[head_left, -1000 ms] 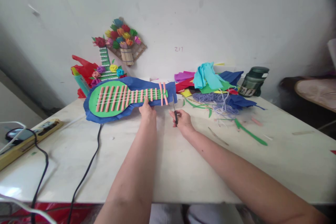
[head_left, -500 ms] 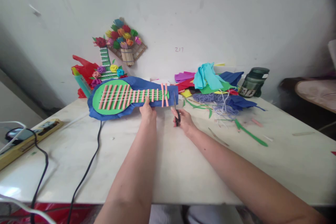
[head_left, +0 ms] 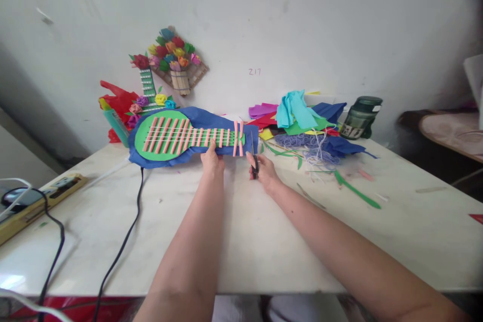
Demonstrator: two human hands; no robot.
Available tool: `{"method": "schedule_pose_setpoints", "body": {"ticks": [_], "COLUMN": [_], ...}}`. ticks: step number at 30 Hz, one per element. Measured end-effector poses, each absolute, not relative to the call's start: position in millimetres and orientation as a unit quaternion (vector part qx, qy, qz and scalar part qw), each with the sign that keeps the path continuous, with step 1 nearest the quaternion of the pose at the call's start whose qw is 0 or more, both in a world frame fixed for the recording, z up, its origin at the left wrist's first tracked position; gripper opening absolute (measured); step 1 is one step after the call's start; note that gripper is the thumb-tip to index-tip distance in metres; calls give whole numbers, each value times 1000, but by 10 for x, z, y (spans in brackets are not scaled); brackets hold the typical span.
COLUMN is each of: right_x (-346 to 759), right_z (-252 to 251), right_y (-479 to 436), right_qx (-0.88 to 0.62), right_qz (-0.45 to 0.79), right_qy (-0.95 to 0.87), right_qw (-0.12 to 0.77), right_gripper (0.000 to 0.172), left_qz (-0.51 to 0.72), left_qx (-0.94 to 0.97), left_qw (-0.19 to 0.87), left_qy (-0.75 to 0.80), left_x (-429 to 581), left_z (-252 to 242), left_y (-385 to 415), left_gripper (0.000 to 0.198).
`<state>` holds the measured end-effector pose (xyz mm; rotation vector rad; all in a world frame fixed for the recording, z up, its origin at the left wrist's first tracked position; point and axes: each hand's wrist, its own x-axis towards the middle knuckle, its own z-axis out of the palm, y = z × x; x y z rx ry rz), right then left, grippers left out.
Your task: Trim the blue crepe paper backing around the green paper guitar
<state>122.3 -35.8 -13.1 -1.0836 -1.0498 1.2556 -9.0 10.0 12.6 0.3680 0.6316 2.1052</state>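
Note:
A green guitar-shaped craft with pink sticks and white strings lies on a larger piece of blue paper. My left hand grips its neck from the near side, thumb on top and fingers hidden beneath. Closed around the black handles of the scissors is my right hand, just right of the craft. The scissor blades point away from me, at the right end of the blue paper beyond the crossed pink sticks.
Coloured paper, purple yarn and a dark green bottle stand or lie at the back right. Green scraps lie nearer. Paper flowers are at the back left; a power strip and cables are at the left.
The neck end of the craft and blue paper has shifted slightly right and down relative to my hands. The camera view has shifted a little; both hands keep their holds.

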Motion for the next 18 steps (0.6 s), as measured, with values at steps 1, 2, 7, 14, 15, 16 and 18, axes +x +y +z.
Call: {"method": "schedule_pose_setpoints", "body": {"ticks": [1,2,7,14,15,16,18], "right_x": [1227,1230,1235,1234,1234,1234,1233], "right_z": [-132,-131,-129,-160,-159,-155,-143], "right_y": [-352,-348,-341,-315,-315,-317,-327], "right_qx": [-458,-457,-453,-451,-451,-451,-449], "right_qz": [533,535,540,541,542,544,547], "right_qy": [-442,-440,-439,-446,-445,-444,-442], "right_qw": [557,558,558,552,552,551,551], "right_gripper": [38,39,37,36,36,36,36], "left_qz": [847,846,843,840,842,843,847], "left_qx": [148,149,159,159,156,152,147], "left_qw": [441,441,439,436,438,440,442], "left_qy": [256,260,268,280,275,269,256], "left_x": [-89,-89,-85,-85,-85,-85,-84], "left_z": [124,122,114,105,104,102,100], "left_y": [103,106,107,104,106,108,111], "left_gripper": [43,43,42,41,41,41,42]}}
